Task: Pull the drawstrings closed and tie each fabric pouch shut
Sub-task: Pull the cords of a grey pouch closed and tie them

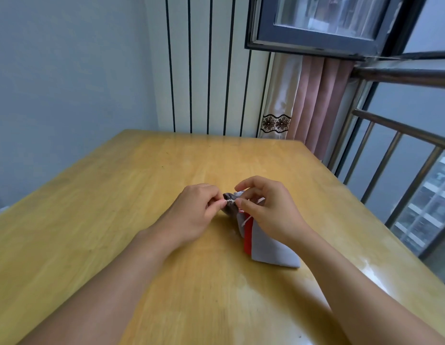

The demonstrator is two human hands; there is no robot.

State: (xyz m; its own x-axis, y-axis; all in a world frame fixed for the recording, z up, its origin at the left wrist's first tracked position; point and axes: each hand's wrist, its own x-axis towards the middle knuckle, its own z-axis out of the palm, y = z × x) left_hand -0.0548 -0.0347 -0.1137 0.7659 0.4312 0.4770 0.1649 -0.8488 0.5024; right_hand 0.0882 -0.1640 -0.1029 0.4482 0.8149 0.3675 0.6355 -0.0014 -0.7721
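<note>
A grey fabric pouch [271, 247] with a red stripe lies on the wooden table [117, 195], its gathered dark mouth pointing away from me. A thin white drawstring [230, 200] runs across that mouth. My left hand [194, 212] pinches one end of the drawstring between thumb and fingertips. My right hand [266, 207] pinches the other end just beside it, and its palm covers part of the pouch's neck. A loose bit of white string hangs down by the red stripe.
The table meets a pale wall on the left and a white ribbed panel [211, 70] at the back. A pink curtain [316, 103], a window and a metal railing [390, 150] stand at the right. A glossy reflection lies on the table's right front.
</note>
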